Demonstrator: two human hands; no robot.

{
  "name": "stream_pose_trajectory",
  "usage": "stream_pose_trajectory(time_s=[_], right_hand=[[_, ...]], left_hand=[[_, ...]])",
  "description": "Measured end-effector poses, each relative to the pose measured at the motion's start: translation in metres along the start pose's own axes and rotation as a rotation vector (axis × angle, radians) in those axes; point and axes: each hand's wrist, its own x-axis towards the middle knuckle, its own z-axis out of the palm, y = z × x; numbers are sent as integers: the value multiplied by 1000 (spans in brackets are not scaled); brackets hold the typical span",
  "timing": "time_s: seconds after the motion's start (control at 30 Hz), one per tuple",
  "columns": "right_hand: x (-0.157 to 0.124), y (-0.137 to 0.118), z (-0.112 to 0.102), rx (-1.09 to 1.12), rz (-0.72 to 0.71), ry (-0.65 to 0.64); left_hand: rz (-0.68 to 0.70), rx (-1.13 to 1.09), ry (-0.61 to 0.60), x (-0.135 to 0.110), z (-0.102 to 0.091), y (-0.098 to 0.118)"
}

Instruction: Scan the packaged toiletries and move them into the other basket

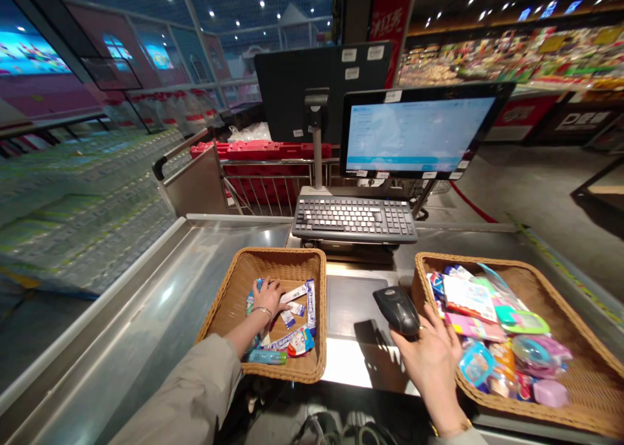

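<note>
My left hand reaches into the left wicker basket, its fingers apart over small packets. A blue-green packet shows partly from under its left side. Around it lie slim white-and-purple sticks, a red-and-blue packet and a pale blue-green tube. In my right hand is a black barcode scanner, held over the counter between the two baskets. The right wicker basket holds a white-and-red box, a pink packet, a blue-lidded container and several other bright packages.
A keyboard stands behind the baskets, below a lit screen and a second monitor's dark back. The metal counter has a raised edge on the left. A trolley with red crates stands beyond it.
</note>
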Motion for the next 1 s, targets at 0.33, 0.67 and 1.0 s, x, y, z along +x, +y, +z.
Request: stream_pose_trajectory(time_s=[0.33, 0.67, 1.0], right_hand=[[-3, 2, -8, -7, 2, -22], [0, -6, -14, 24, 10, -28], [0, -13, -18, 42, -49, 13]], left_hand=[[24, -46, 14, 5, 0, 5], [17, -75, 144, -2, -39, 5], [95, -28, 400, -18, -84, 17]])
